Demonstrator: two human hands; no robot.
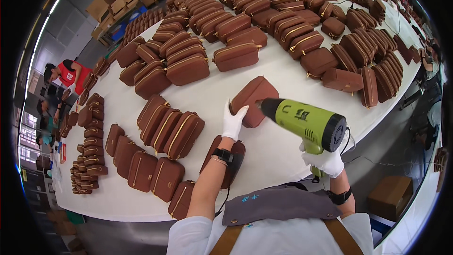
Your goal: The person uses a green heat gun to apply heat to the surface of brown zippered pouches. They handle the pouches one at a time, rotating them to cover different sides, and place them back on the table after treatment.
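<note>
A brown leather zip pouch (pixel 255 95) is tilted up over the white table in front of me. Its left edge is in my left hand (pixel 234 121), white-gloved, thumb on the face and fingers going behind it. My right hand (pixel 327 159), gloved too, is wrapped round the handle of a green heat gun (pixel 304 120) with a black nozzle and black rear cap. The nozzle points left at the pouch's face and overlaps its right side in view; I cannot tell if they touch. Another brown pouch (pixel 231 160) lies partly behind my left forearm.
Rows of brown zip pouches (pixel 188 66) cover the table's far side, with more at the left (pixel 155 174) and right (pixel 363 47). A cable hangs from the heat gun. Cardboard boxes (pixel 389 196) stand lower right and far left. A person in red (pixel 75 73) works at the left.
</note>
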